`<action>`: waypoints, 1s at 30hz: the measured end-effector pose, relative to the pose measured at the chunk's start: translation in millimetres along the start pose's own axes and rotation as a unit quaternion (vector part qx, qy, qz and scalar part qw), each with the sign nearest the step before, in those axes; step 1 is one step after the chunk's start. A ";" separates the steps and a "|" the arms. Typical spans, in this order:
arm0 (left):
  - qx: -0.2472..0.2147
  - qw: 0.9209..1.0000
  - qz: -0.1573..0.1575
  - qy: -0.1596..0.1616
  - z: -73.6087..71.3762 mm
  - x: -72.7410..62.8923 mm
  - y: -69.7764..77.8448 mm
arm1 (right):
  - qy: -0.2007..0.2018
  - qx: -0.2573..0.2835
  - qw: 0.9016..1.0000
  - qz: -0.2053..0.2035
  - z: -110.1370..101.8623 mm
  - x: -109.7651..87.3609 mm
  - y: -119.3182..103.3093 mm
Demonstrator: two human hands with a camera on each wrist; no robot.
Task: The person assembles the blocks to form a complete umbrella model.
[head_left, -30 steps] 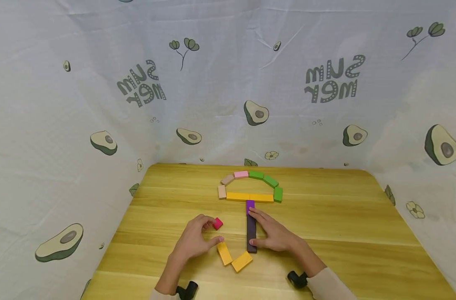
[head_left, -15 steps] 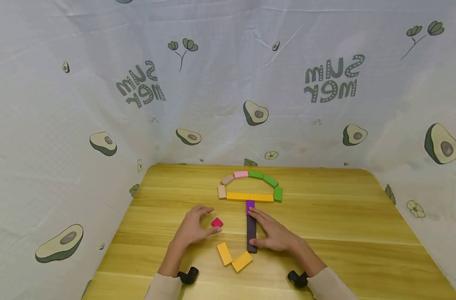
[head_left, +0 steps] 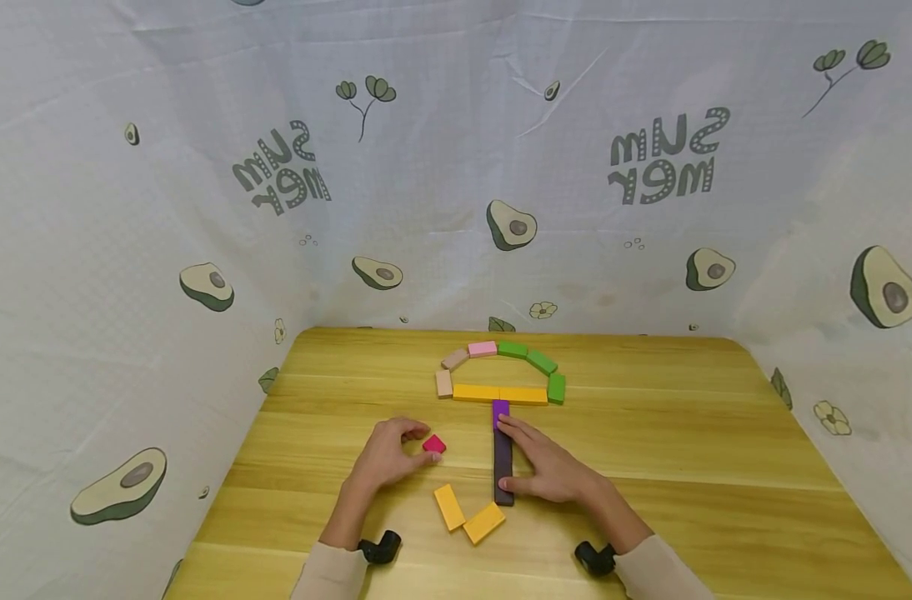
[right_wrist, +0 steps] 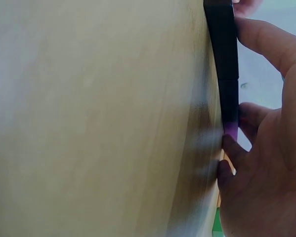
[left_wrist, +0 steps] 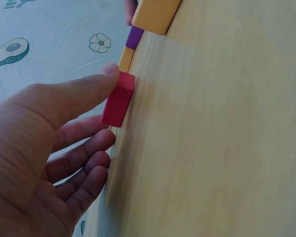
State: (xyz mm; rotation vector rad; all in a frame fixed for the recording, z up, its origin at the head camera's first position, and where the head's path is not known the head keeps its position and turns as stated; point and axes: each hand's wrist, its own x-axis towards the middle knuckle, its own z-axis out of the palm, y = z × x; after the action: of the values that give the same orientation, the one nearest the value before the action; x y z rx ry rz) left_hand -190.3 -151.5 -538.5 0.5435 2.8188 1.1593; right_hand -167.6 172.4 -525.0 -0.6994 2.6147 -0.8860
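My left hand is at a small red block left of centre on the table. In the left wrist view the thumb presses the red block, and the index fingertip lies against its other end. My right hand rests against an upright line of blocks: its fingertips touch the purple block and its thumb the black blocks. In the right wrist view the thumb lies straight along the black blocks.
Two yellow blocks lie at an angle nearer me. Behind the purple block stretches a yellow bar, under an arch of tan, pink and green blocks. A printed white curtain stands behind the wooden table.
My left hand has moved slightly away from me, its thumb leaving the yellow block and its fingers drawing in around the red block. The right hand has stayed put.
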 end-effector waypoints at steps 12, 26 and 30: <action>0.009 1.000 0.002 -0.008 1.6 1.9 1.0 | -0.001 0.001 1.000 0.003 0.3 0.4 2.2; -0.004 0.995 0.057 -0.083 -1.7 1.0 9.5 | -0.001 0.006 1.000 0.009 -1.0 1.0 2.1; -0.014 0.993 0.057 -0.104 -2.4 -1.3 8.8 | -0.001 0.003 1.000 0.007 -0.9 0.8 2.3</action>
State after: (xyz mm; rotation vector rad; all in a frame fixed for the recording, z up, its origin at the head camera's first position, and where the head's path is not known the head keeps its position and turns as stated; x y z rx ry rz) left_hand -186.9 -147.8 -530.8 0.7836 2.6225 1.0870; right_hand -169.5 174.1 -525.9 -0.6804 2.6098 -0.8885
